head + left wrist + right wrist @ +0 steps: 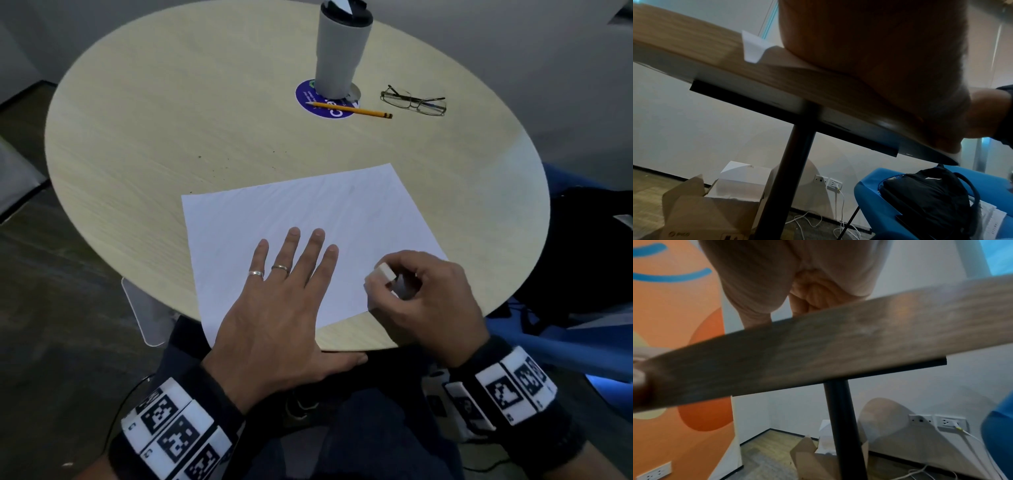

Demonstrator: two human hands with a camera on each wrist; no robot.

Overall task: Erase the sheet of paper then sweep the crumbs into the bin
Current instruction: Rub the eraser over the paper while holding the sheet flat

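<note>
Nearest the person, two wrists wore black bands set with white blocks printed in black square codes. The left hand [274, 308] lay flat on the sheet of paper [308, 212], its four fingers straight and spread, the thumb stretched along the table's near edge; two plain metal rings [280, 268] sat on two neighbouring fingers. Just to its right, the right hand [428, 301] was curled round a small pale block-shaped eraser [384, 272], pinching it between thumb and fingers at the paper's right near edge. Whether the eraser touched the paper could not be told.

The single sheet was white, smooth and rectangular, lying askew, with its near left corner hanging over the rim of the round table [137, 154], whose top was light wood-grain laminate. From the left wrist view that overhanging corner [753, 48] showed, hanging past the rim.

Beyond the sheet, a few dark crumbs [219, 166] lay scattered on the bare wood. Farther still were one yellow pencil [349, 109] lying partly across a round blue coaster [308, 99], one tall grey tumbler [337, 51] with a dark lid standing upright on that coaster, and one pair of thin-framed glasses [414, 101] to the right.
</note>
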